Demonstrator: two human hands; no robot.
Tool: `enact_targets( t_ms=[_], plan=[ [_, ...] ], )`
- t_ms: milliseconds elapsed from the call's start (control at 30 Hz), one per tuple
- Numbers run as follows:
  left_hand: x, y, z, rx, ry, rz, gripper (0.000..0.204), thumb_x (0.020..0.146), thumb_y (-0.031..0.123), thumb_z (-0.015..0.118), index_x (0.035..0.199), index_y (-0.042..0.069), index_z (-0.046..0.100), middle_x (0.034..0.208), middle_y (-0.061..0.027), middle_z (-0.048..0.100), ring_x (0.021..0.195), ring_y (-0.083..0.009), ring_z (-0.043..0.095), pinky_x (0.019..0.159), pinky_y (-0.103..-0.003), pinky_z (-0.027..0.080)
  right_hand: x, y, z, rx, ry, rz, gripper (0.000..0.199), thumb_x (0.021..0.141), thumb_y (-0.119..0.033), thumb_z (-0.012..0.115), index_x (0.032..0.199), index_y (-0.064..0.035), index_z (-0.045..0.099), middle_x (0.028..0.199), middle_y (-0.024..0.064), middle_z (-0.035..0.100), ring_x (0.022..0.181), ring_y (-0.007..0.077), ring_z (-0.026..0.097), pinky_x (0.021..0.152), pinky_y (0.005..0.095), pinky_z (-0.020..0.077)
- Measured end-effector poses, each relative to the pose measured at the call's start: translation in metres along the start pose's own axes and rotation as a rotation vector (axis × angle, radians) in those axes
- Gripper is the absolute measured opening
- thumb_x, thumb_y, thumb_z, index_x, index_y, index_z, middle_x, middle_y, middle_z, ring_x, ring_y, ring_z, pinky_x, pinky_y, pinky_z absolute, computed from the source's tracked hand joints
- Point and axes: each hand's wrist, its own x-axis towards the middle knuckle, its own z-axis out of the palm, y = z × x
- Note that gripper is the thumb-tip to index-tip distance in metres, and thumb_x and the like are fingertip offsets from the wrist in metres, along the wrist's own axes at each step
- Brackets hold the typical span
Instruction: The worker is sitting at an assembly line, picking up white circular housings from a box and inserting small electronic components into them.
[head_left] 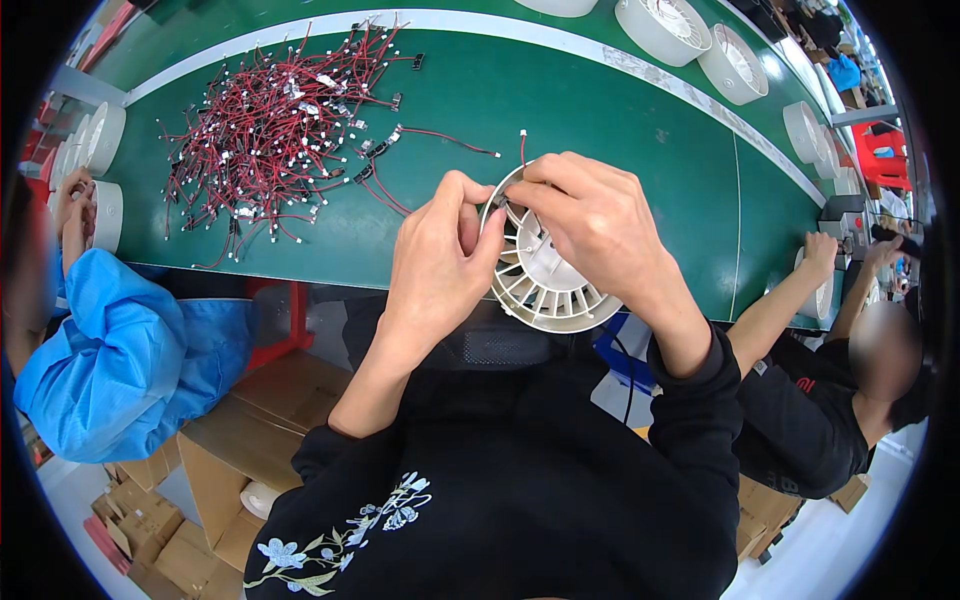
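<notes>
To your left you see a co-worker in a blue garment, with an open cardboard box and more cartons on the floor below. A person in black is at your right; beyond, near your view's upper right rim, stands a red chair.

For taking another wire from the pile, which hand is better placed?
Probably the left hand: it is nearer the wire pile. The right hand is farther, though both are at the white housing.
</notes>
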Motion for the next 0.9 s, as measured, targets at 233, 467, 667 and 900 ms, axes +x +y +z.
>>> enact_targets(
  t_ms=[233,467,667,900],
  plan=[
    [0.002,0.005,-0.003,-0.019,-0.028,-0.038,0.014,0.091,0.001,0.067,0.099,0.001,0.055,0.058,0.0007,0.043,0.051,-0.0077,0.041,0.048,-0.028,0.032,0.002,0.001,-0.001,-0.033,0.002,-0.005,0.015,0.069,-0.001,0.068,0.083,-0.0029,0.067,0.083,0.0041,0.058,0.070,0.0215,0.061,0.060,0.0341,0.0516],
    [0.007,0.001,-0.006,-0.060,-0.078,-0.096,0.020,0.088,0.001,0.067,0.099,0.001,0.051,0.056,-0.0066,0.043,0.049,-0.0200,0.044,0.051,-0.037,0.037,0.005,-0.001,-0.002,0.037,-0.048,0.075,0.011,0.072,-0.001,0.070,0.083,-0.0018,0.067,0.084,0.0052,0.059,0.074,0.0232,0.064,0.059,0.0350,0.0516],
    [0.007,-0.001,-0.005,-0.082,-0.080,-0.095,0.021,0.087,0.000,0.067,0.101,0.001,0.051,0.059,-0.0066,0.044,0.050,-0.0199,0.045,0.051,-0.036,0.038,0.008,-0.002,-0.008,0.101,-0.136,0.220,0.015,0.074,0.000,0.075,0.089,-0.0022,0.073,0.084,0.0061,0.065,0.069,0.0242,0.065,0.058,0.0340,0.0515],
    [-0.001,0.020,-0.006,0.116,0.088,0.118,0.027,0.086,-0.005,0.070,0.110,-0.001,0.060,0.082,-0.0050,0.055,0.059,-0.0060,0.050,0.051,-0.022,0.041,0.009,-0.010,-0.017,-0.013,-0.047,0.050,0.014,0.076,-0.001,0.076,0.089,-0.0024,0.071,0.082,0.0064,0.065,0.067,0.0241,0.065,0.057,0.0344,0.0511]
  ],
)
